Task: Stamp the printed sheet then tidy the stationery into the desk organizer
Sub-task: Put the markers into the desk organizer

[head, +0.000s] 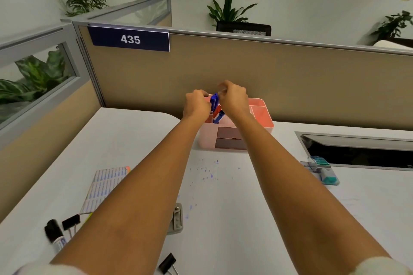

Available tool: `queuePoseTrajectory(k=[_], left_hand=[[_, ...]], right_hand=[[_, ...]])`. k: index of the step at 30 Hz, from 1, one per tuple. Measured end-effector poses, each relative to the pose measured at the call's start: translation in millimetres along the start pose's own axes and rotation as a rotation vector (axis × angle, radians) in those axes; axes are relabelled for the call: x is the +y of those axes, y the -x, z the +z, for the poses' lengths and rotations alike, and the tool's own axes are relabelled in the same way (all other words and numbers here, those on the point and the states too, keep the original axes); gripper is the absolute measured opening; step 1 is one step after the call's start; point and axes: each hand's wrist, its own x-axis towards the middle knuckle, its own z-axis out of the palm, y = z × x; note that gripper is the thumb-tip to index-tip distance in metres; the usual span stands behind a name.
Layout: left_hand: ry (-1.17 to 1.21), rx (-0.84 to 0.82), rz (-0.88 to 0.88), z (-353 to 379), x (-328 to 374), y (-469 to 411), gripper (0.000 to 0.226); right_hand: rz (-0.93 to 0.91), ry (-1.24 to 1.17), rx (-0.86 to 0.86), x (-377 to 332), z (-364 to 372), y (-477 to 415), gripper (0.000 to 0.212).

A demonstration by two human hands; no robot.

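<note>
Two bare forearms reach up the middle of the frame to a pink desk organizer [261, 116] standing against the tan partition at centre. The left hand [196, 106] is curled over the organizer's left rear corner, fingers hidden behind its back, so whether it grips anything cannot be told. The right hand [233, 98] is closed in a pinch beside a blue pen [214, 101] standing upright in the rear compartment; contact with the pen is hard to make out.

At lower left, the left arm covers part of a printed sheet [105, 187], a black marker [53, 233] and a black binder clip [71, 222]. A grey metal piece [177, 219] shows between the arms, half hidden. Another binder clip [167, 263] is cut off by the bottom edge. Teal-and-white stationery [324, 171] sits blurred at right.
</note>
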Motion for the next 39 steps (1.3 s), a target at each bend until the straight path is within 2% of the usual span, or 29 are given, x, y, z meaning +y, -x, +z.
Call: queuePoseTrajectory(k=[6, 14, 26, 29, 35, 39], left_hand=[[0.082, 0.149, -0.030, -25.3, -19.5, 31.4, 0.026], [0.067, 0.266, -0.092, -56.5, -66.1, 101.1, 0.028], [-0.055, 0.338, -0.317, -122.8, -135.7, 187.6, 0.032], [-0.120, 0.327, -0.384, -128.6, -150.8, 202.7, 0.032], [-0.203, 0.302, -0.482, -133.4, -176.5, 220.0, 0.034], [-0.186, 0.299, -0.569, -135.3, -180.2, 222.8, 0.037]], right_hand=[[0.022, -0.119, 0.131, -4.9, -17.4, 29.1, 0.026], [0.061, -0.224, 0.161, -12.8, -23.7, 111.6, 0.022], [-0.001, -0.282, -0.124, -33.3, 10.1, 252.2, 0.018], [-0.132, -0.206, -0.272, -37.1, 19.7, 279.5, 0.019], [-0.658, 0.031, -0.733, -43.8, 24.3, 324.7, 0.029], [-0.830, 0.233, -0.896, -46.4, 24.4, 340.7, 0.041]])
